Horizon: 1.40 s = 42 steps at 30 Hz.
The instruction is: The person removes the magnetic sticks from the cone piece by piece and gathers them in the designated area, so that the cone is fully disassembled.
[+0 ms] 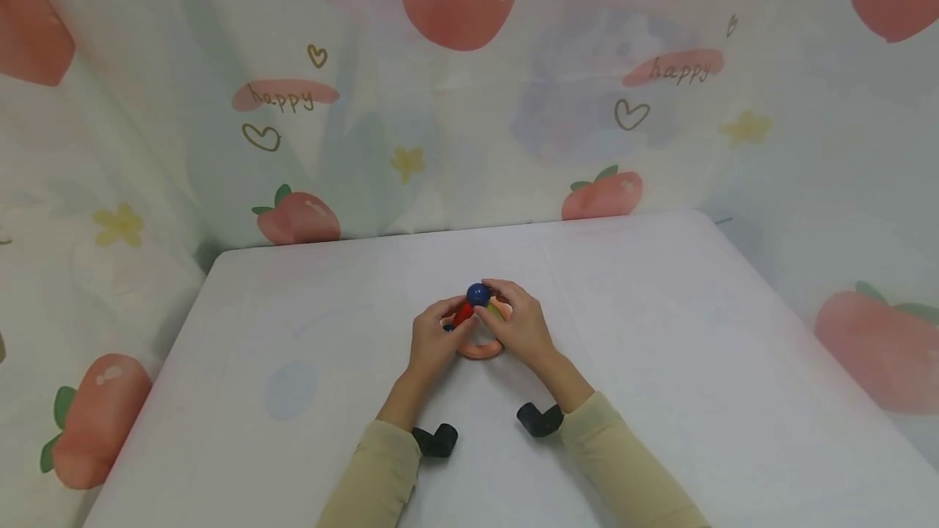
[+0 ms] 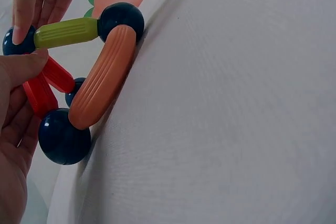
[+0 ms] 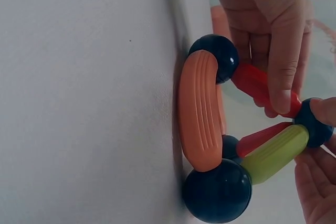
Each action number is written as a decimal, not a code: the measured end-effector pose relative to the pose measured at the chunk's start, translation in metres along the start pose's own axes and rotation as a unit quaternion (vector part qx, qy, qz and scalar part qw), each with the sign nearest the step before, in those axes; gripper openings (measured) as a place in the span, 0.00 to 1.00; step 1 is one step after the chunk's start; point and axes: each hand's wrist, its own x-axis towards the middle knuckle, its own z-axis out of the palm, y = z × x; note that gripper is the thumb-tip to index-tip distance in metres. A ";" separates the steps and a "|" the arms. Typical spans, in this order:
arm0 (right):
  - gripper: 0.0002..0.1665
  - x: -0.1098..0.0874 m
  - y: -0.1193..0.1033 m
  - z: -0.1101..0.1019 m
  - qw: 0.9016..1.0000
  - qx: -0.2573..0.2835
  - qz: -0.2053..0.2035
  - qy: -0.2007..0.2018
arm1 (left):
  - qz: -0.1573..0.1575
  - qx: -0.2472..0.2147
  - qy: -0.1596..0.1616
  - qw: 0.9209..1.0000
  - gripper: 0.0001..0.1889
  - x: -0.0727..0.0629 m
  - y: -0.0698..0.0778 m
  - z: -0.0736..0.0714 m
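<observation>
Both hands are on a small frame of blue balls and coloured rods, standing on the white table. My left hand (image 1: 433,341) pinches a red rod (image 2: 39,95) just below the top blue ball (image 1: 478,294). That ball is pinched between the thumb and fingers of my right hand (image 1: 522,331). From it, a yellow-green rod (image 3: 275,153) and a second red rod (image 2: 59,74) slope down to other balls. An orange curved rod (image 2: 105,77) runs along the base between a blue ball (image 2: 64,137) and another blue ball (image 2: 121,20). Fingers hide part of the frame in the head view.
The white table (image 1: 631,300) stretches out around the hands. Behind it hangs a cloth (image 1: 469,129) printed with fruit, hearts and flowers. Black angled wrist pieces (image 1: 438,441) sit at the sleeve cuffs.
</observation>
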 end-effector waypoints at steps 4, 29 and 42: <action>0.25 0.001 0.001 0.000 1.000 -0.001 -0.001 -0.004 | 0.008 0.014 -0.004 1.000 0.18 0.001 0.000 -0.001; 0.23 0.003 -0.001 0.001 1.000 -0.008 -0.009 -0.017 | 0.029 0.020 -0.012 0.999 0.17 0.003 -0.007 -0.003; 0.23 0.002 0.000 0.004 1.000 -0.008 -0.011 -0.023 | 0.018 0.015 -0.007 1.000 0.16 0.002 -0.007 -0.004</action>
